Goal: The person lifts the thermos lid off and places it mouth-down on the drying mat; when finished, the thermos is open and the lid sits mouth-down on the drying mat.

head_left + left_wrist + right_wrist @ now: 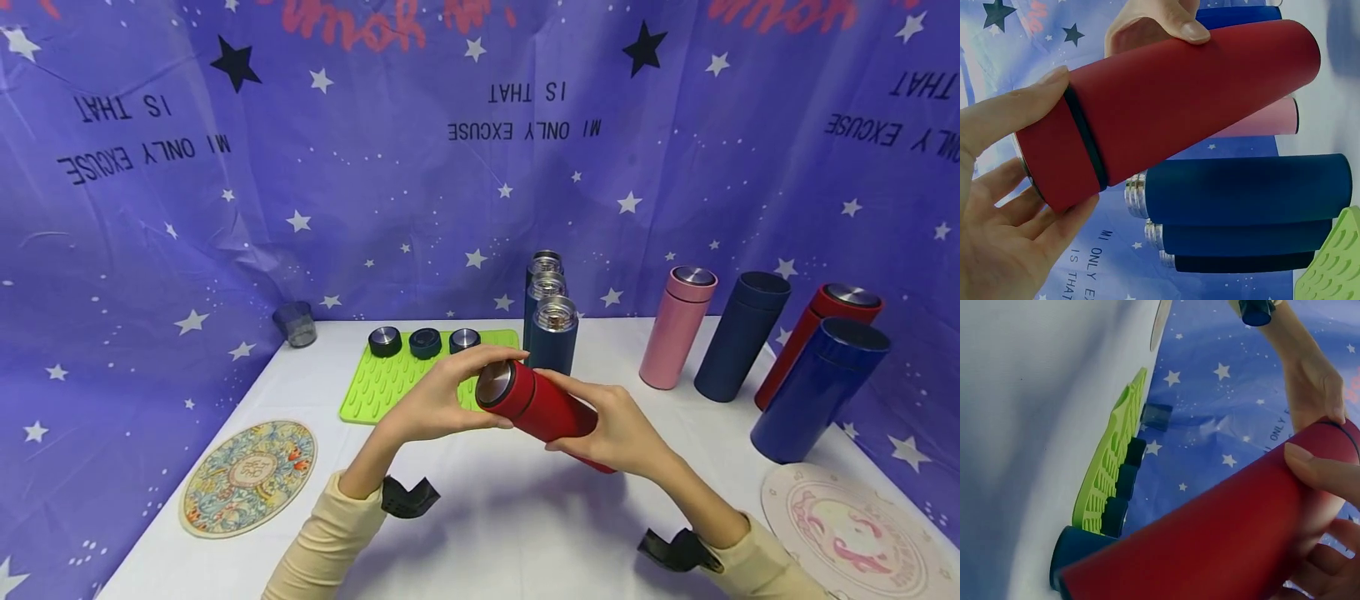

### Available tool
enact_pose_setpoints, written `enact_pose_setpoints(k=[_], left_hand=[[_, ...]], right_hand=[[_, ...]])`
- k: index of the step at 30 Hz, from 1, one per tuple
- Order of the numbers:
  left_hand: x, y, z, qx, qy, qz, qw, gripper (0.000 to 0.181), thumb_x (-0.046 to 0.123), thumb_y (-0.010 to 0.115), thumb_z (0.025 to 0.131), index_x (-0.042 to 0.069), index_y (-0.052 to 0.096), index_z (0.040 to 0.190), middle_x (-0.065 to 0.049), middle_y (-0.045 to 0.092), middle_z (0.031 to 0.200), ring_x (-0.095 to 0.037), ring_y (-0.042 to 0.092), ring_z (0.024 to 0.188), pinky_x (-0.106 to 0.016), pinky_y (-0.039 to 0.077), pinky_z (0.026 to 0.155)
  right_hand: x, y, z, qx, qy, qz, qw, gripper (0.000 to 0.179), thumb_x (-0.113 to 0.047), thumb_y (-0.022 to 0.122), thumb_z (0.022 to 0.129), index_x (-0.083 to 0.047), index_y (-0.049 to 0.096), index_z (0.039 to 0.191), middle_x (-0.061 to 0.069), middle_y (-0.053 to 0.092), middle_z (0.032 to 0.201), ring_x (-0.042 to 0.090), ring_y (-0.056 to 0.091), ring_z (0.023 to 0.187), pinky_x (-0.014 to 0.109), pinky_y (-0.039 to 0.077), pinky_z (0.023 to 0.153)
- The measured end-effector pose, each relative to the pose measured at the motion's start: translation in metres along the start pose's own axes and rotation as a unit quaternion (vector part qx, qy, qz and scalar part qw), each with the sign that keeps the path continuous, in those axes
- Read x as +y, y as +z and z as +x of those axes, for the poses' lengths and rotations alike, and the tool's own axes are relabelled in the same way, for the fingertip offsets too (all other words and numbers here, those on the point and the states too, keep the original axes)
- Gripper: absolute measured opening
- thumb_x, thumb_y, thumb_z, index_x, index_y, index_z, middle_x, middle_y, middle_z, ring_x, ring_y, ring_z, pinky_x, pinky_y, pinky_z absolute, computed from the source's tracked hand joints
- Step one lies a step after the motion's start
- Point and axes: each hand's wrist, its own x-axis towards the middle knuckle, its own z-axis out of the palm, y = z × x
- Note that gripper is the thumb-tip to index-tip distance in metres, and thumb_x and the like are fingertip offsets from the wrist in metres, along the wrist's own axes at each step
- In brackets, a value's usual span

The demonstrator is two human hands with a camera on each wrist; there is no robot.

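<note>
Evidently both hands are on one red flask (551,410), which hangs tilted above the white table (480,542) between them, its capped end raised toward the left hand. The left hand (433,398) curls thumb and fingers round the cap (516,398) — a dark ring shows where the cap meets the body — while the right hand (621,423) grips the body lower down. Just beyond the hands stand three blue bottles (553,343) with bare steel necks. Past the left hand lies a green mat (369,398) bearing three dark lids (425,344), with a tinted glass (298,327) farther off. A floral round mat (206,492) is out to that hand's left. To the right of the right hand stand four capped bottles (675,337), and a pink round mat (795,500) lies nearer the person.
</note>
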Motion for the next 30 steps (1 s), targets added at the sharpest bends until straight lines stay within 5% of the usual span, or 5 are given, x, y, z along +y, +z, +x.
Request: enact_pose_setpoints(k=[8, 20, 24, 30], left_hand=[[-0.002, -0.006, 0.000, 0.028, 0.024, -0.001, 0.9993, 0.066, -0.004, 0.087, 0.065, -0.005, 0.057, 0.124, -0.016, 0.059, 0.121, -0.021, 0.054, 0.113, -0.037, 0.053, 0.090], [-0.015, -0.002, -0.005, 0.080, 0.033, 0.013, 0.9962, 0.062, 0.001, 0.092, 0.057, 0.000, 0.066, 0.114, -0.008, 0.064, 0.107, -0.018, 0.061, 0.096, -0.034, 0.058, 0.075], [-0.030, 0.001, -0.007, 0.099, 0.007, 0.010, 0.9950, 0.064, 0.010, 0.093, 0.058, 0.005, 0.067, 0.116, -0.004, 0.065, 0.105, -0.018, 0.064, 0.092, -0.031, 0.059, 0.073], [-0.041, 0.006, -0.008, 0.125, -0.084, -0.008, 0.9885, 0.059, 0.023, 0.090, 0.066, 0.011, 0.065, 0.118, 0.000, 0.066, 0.107, -0.016, 0.066, 0.087, -0.028, 0.059, 0.071]], right_hand=[[0.002, -0.013, 0.001, 0.006, 0.002, 0.073, 0.9973, 0.076, -0.029, 0.091, 0.066, -0.020, 0.059, 0.134, -0.004, 0.065, 0.120, 0.014, 0.065, 0.095, 0.031, 0.058, 0.074], [-0.002, -0.008, 0.000, 0.046, -0.082, -0.022, 0.9953, 0.076, -0.017, 0.091, 0.062, -0.013, 0.061, 0.131, 0.003, 0.065, 0.122, 0.022, 0.065, 0.106, 0.024, 0.053, 0.087], [-0.006, -0.006, -0.001, 0.074, -0.093, -0.048, 0.9918, 0.076, -0.016, 0.090, 0.061, -0.013, 0.061, 0.131, 0.006, 0.064, 0.124, 0.025, 0.063, 0.111, 0.022, 0.047, 0.095], [-0.011, -0.006, -0.001, 0.099, -0.109, -0.150, 0.9776, 0.077, -0.017, 0.090, 0.062, -0.016, 0.060, 0.133, 0.011, 0.062, 0.126, 0.030, 0.061, 0.112, 0.045, 0.054, 0.087]])
